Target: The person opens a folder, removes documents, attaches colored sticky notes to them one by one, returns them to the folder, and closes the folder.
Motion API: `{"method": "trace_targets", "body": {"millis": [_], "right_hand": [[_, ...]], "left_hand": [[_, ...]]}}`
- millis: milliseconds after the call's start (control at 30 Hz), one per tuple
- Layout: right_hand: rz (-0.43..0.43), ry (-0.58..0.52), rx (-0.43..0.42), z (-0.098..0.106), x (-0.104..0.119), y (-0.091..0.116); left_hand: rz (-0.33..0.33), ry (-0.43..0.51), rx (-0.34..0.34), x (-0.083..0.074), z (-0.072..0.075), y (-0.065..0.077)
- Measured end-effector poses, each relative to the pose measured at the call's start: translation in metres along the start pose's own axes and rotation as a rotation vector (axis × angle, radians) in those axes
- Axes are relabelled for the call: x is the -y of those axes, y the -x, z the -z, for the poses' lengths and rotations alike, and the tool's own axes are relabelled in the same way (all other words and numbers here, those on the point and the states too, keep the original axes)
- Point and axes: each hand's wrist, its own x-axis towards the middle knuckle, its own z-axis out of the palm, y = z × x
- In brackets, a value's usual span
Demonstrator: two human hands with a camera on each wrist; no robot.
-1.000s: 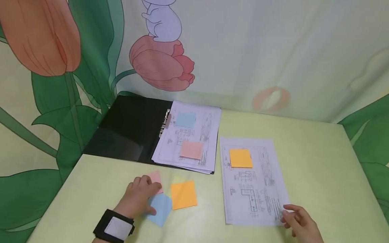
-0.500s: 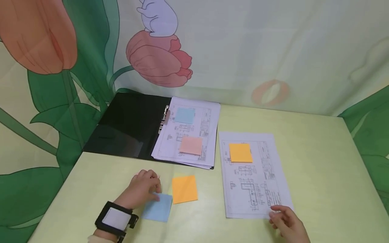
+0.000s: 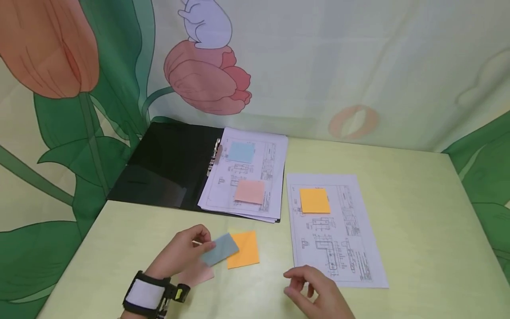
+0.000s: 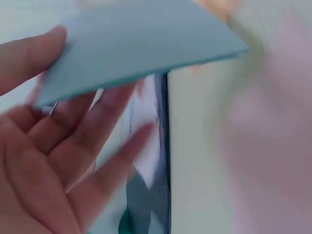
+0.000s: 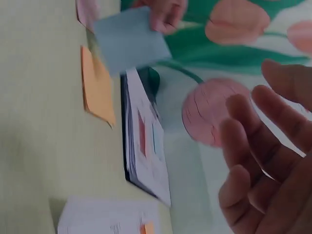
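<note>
A blue sticky note pad is pinched between the thumb and fingers of my left hand, lifted off the table and tilted. In the left wrist view the blue pad shows its thin edge. Below that hand a pink sticky pad lies on the table, partly covered. Just right of the blue pad lies an orange sticky pad, with a sliver of yellow behind it. My right hand hovers by the drawing sheet's lower left corner, fingers loosely bent and holding nothing.
A black ring binder lies unfolded at the back left. Its stacked drawings carry a blue note and a pink note. An orange note sits on the loose sheet. A printed curtain hangs behind the table.
My left hand has picked up the blue pad from the table, uncovering more of the pink one. My right hand has moved left, away from the sheet's lower right corner.
</note>
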Motion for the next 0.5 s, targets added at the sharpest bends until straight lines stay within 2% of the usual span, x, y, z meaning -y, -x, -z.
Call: {"method": "trace_targets", "body": {"millis": [67, 167, 200, 267, 333, 400, 500], "right_hand": [[0.19, 0.119, -0.023, -0.009, 0.002, -0.008], [0.438, 0.349, -0.065, -0.019, 0.005, -0.02], [0.529, 0.4, -0.082, -0.021, 0.006, -0.023], [0.64, 0.435, -0.117, -0.023, 0.009, -0.028], [0.716, 0.376, -0.184, -0.023, 0.012, -0.03], [0.75, 0.254, -0.256, -0.022, 0.013, -0.029], [0.671, 0.026, -0.315, -0.021, 0.016, -0.024]], "left_hand": [[-0.028, 0.164, 0.032, -0.01, -0.009, 0.003], [-0.048, 0.467, 0.13, -0.03, -0.024, 0.008], [-0.046, 0.561, 0.161, -0.037, -0.028, 0.009], [-0.054, 0.7, 0.199, -0.047, -0.035, 0.011], [-0.099, 0.809, 0.247, -0.052, -0.041, 0.012], [-0.178, 0.892, 0.328, -0.052, -0.047, 0.014], [-0.29, 0.996, 0.484, -0.048, -0.059, 0.014]]}}
